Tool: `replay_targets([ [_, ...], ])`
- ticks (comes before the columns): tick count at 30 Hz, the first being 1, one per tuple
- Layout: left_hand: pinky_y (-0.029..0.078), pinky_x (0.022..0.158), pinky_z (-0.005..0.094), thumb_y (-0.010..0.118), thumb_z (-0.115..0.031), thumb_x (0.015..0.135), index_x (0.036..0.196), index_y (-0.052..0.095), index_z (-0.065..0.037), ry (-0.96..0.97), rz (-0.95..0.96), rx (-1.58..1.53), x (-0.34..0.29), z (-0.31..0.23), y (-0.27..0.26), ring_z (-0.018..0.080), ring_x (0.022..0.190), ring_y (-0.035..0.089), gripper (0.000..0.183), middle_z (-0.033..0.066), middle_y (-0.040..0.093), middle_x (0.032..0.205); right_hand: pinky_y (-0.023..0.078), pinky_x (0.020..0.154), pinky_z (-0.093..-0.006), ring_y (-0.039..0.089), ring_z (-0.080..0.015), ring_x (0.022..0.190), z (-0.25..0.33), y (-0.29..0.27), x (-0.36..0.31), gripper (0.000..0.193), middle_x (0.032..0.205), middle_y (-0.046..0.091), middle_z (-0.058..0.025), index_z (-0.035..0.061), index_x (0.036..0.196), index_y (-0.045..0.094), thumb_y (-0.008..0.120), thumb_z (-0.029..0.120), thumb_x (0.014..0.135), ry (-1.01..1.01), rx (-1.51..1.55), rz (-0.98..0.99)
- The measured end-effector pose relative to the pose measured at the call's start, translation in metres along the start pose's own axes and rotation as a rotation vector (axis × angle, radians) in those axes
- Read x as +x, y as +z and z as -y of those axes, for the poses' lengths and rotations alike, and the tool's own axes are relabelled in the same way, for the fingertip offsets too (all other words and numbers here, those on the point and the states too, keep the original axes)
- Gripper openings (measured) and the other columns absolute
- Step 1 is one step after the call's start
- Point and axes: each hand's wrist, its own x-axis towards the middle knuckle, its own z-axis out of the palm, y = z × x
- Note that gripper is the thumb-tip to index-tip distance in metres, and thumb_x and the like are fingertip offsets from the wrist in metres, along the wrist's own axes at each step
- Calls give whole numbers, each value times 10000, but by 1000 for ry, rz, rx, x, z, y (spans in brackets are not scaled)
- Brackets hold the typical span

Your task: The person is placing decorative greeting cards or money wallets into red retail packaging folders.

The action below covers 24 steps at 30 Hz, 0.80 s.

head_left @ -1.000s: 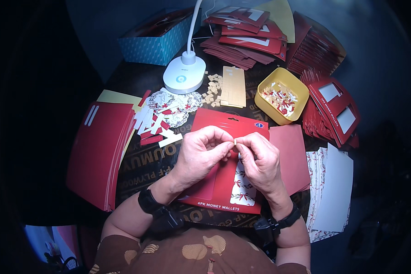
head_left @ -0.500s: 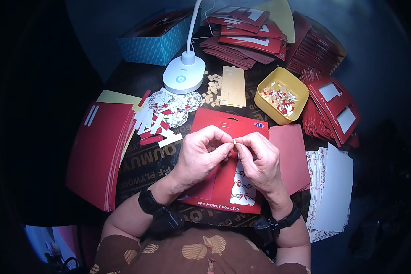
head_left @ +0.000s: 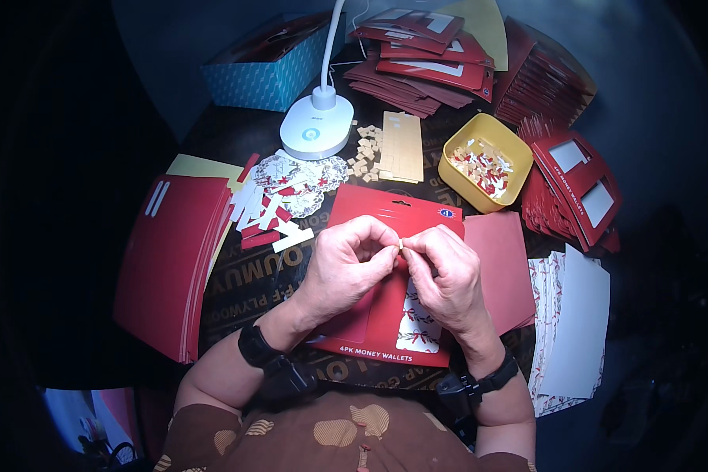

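Note:
Fingertips of my left hand (head_left: 352, 263) and my right hand (head_left: 447, 271) meet in a pinch on a small pale-tan adhesive square (head_left: 401, 245). They hold it above a red card wallet pack (head_left: 354, 206) that lies flat in front of me. A window low on this pack shows white paper with a printed red-bow and leaf pattern (head_left: 419, 324). Part of the pack is hidden beneath my hands. Beyond it, several loose tan squares (head_left: 363, 151) lie beside a tan sheet of such squares (head_left: 402, 145).
A white lamp (head_left: 316, 126) stands at the back. Behind my right hand is a yellow tub (head_left: 472, 189) of scraps. Red cards (head_left: 173, 267) are stacked left, near white and red strips (head_left: 269, 220). More red packs (head_left: 574, 189) and patterned sheets (head_left: 578, 330) lie right; a blue box (head_left: 263, 79) stands far left.
My right fingertips have shifted slightly left and the small square has turned a little between my fingers. Everything else stays in place.

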Motion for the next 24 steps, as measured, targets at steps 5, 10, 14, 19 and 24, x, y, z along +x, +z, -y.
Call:
replay_targets([
  [5, 538, 724, 228, 601, 42, 949, 958, 621, 26, 15, 5, 15, 0, -1, 0, 79, 797, 638, 27, 48, 660, 903, 489, 611, -396, 606, -314, 679, -1, 0, 0, 104, 753, 617, -133, -15, 850, 641, 707, -53, 779, -33, 2, 4],
  [10, 528, 715, 218, 601, 51, 934, 942, 614, 14, 3, 4, 76, 0, -3, -1, 67, 795, 627, 40, 34, 652, 907, 488, 607, -388, 608, -309, 676, -1, -1, 0, 93, 758, 626, -136, -24, 852, 644, 706, -45, 787, -24, 38, 39],
  [14, 521, 703, 211, 602, 52, 933, 943, 607, 9, -10, 2, 82, 0, -3, -2, 60, 795, 620, 44, 28, 649, 916, 489, 608, -381, 611, -302, 674, 0, -1, -1, 89, 765, 634, -138, -27, 867, 650, 701, -43, 796, 29, 117, 36],
  [19, 537, 708, 221, 593, 49, 942, 960, 598, 12, -18, 30, 58, 0, -3, -2, 75, 804, 634, 42, 45, 655, 926, 510, 617, -311, 659, -207, 682, -1, 0, -4, 40, 776, 672, -116, -29, 906, 659, 671, -31, 868, 188, 218, 42],
  [24, 560, 725, 234, 598, 33, 961, 1013, 584, 17, -71, 25, -100, 1, -4, 0, 94, 812, 653, 56, 70, 668, 941, 511, 629, -230, 639, -75, 682, 0, -1, -7, 66, 764, 694, -50, -22, 929, 658, 630, 30, 957, 475, 483, 17],
])
